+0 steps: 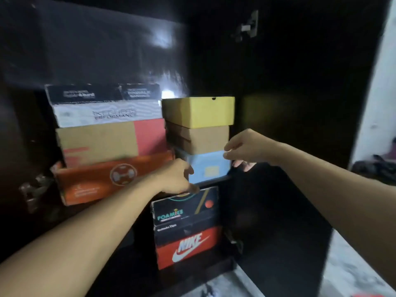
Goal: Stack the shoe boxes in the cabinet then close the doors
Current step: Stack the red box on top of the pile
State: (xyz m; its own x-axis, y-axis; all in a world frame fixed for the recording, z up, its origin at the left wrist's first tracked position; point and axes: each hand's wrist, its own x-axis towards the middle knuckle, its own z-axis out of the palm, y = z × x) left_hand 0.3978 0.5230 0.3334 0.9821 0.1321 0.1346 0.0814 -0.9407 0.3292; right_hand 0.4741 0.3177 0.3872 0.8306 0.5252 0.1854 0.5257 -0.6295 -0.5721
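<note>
Inside the dark cabinet (278,82), an upper shelf holds two stacks. On the right, a yellow box (199,112) tops a brown box (199,139) and a light blue box (209,167). My left hand (177,176) touches the blue box's left front corner. My right hand (246,150) is at its right side, fingers curled around the corner. On the left stand a black-and-white box (105,106), a brown-and-red box (107,142) and an orange box (100,183). Below, a black Foamies box (184,209) rests on a red Nike box (188,247).
The right cabinet door (300,103) stands open with a hinge (246,26) near its top. A pale wall (383,93) and dark items on the floor (377,168) lie beyond it. Grey floor (353,264) shows at the lower right.
</note>
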